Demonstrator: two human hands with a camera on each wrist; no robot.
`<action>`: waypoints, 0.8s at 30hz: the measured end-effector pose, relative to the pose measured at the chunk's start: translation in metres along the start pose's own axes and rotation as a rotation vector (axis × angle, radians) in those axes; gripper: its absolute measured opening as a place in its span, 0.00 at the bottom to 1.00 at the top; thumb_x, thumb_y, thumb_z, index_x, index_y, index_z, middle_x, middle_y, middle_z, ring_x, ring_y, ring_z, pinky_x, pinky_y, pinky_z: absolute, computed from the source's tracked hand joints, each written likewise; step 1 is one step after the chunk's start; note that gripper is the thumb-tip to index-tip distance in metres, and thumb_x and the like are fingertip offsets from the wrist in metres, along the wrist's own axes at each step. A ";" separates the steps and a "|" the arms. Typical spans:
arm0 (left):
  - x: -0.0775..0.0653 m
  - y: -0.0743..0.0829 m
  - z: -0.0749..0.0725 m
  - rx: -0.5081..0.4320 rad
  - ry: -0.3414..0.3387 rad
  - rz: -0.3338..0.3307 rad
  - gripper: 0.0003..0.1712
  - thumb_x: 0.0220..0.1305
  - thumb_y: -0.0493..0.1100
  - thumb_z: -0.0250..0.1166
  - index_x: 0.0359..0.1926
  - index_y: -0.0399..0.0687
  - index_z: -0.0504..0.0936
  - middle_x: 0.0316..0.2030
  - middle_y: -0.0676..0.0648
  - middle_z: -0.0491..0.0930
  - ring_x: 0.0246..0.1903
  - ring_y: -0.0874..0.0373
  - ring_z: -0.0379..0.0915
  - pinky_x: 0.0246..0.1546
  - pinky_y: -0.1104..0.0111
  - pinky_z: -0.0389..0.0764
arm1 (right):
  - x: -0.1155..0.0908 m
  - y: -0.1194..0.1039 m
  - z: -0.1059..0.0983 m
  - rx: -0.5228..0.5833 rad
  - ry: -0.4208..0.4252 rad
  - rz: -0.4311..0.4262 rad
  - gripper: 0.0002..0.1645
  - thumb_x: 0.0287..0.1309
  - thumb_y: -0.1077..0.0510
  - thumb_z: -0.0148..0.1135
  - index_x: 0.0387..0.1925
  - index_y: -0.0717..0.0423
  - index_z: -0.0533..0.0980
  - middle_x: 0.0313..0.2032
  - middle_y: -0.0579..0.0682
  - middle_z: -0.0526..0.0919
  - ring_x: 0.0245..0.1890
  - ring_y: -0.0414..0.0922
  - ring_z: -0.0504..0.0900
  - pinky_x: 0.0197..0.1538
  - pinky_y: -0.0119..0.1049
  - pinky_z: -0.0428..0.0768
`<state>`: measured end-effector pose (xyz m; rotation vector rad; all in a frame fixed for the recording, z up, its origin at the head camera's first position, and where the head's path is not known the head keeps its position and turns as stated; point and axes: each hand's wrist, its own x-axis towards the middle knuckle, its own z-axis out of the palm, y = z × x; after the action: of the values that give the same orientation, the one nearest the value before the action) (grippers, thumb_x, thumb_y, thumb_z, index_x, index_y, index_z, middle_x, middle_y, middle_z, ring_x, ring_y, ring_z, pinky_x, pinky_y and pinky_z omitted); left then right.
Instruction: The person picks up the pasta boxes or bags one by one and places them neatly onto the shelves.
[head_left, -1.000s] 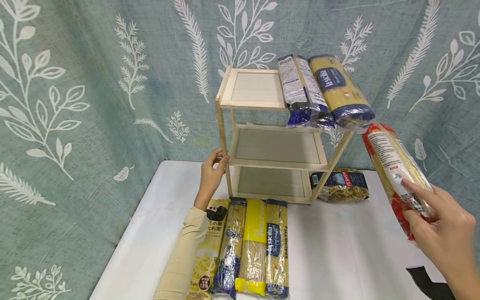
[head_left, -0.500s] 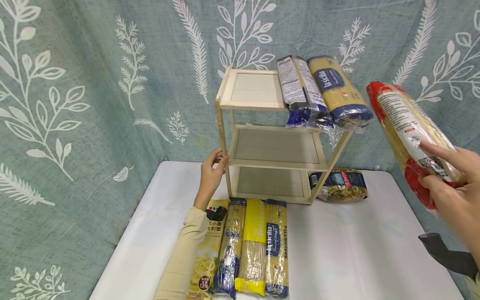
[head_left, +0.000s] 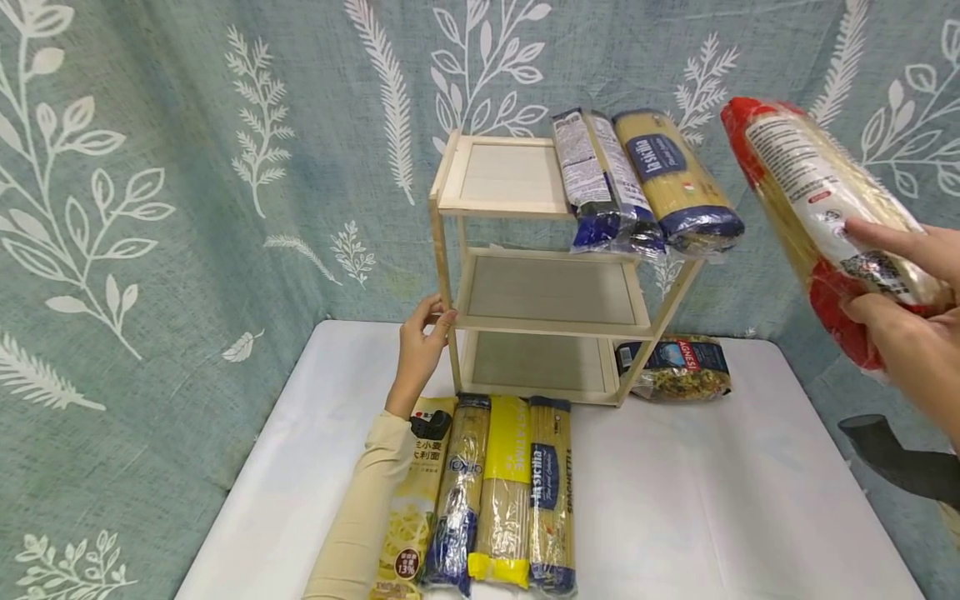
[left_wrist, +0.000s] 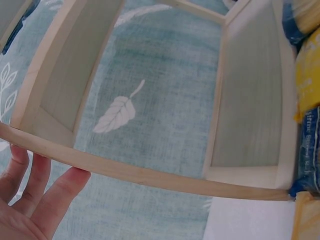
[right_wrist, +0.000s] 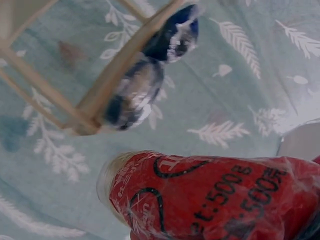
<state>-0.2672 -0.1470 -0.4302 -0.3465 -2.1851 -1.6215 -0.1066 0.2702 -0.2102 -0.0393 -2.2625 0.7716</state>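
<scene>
My left hand [head_left: 422, 340] holds the left front post of a three-tier wooden shelf [head_left: 551, 332] at its middle level. In the left wrist view, the fingertips [left_wrist: 77, 174] meet the post's edge. At the right, my right hand [head_left: 911, 292] grips a red and clear packet of spaghetti [head_left: 817, 196], raised and tilted beside the top tier. The right wrist view shows that packet's red side [right_wrist: 215, 192] close up, with the hand out of sight. Two pasta packets lie on the top tier: one with its printed back up [head_left: 603, 179], and a blue-labelled one [head_left: 671, 175].
Several pasta packets lie side by side before the shelf: a tan one [head_left: 408, 533], a blue-ended one [head_left: 459, 492], a yellow one [head_left: 506, 492] and a blue-labelled one [head_left: 551, 500]. A dark Agnesi packet [head_left: 678, 368] lies behind the shelf's right leg. A patterned curtain [head_left: 300, 167] surrounds the white table [head_left: 675, 500].
My right hand has lifted the red spaghetti packet from below the top tier's level to beside and above it, moving slightly right. The left hand keeps its place on the post.
</scene>
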 end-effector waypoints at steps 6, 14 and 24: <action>0.001 0.001 0.000 0.003 0.000 -0.008 0.21 0.66 0.53 0.59 0.56 0.51 0.76 0.43 0.44 0.77 0.42 0.50 0.75 0.31 0.54 0.84 | 0.017 -0.013 0.001 0.043 -0.038 -0.071 0.38 0.48 0.73 0.62 0.57 0.35 0.76 0.55 0.48 0.74 0.43 0.31 0.68 0.35 0.06 0.63; -0.001 0.006 0.000 -0.006 0.003 -0.009 0.19 0.67 0.50 0.59 0.56 0.48 0.76 0.44 0.41 0.77 0.42 0.49 0.75 0.32 0.52 0.84 | 0.031 -0.041 0.009 0.019 -0.116 -0.091 0.36 0.54 0.66 0.62 0.59 0.27 0.72 0.59 0.51 0.72 0.35 0.48 0.72 0.19 0.11 0.66; 0.000 0.001 -0.002 -0.006 -0.004 -0.013 0.21 0.66 0.54 0.59 0.56 0.52 0.76 0.43 0.43 0.77 0.43 0.50 0.74 0.32 0.51 0.84 | 0.043 -0.071 0.023 0.054 -0.176 -0.170 0.36 0.54 0.67 0.59 0.57 0.26 0.73 0.61 0.47 0.71 0.35 0.62 0.76 0.24 0.10 0.68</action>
<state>-0.2666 -0.1483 -0.4291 -0.3382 -2.1907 -1.6356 -0.1397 0.2108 -0.1577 0.2528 -2.3713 0.7706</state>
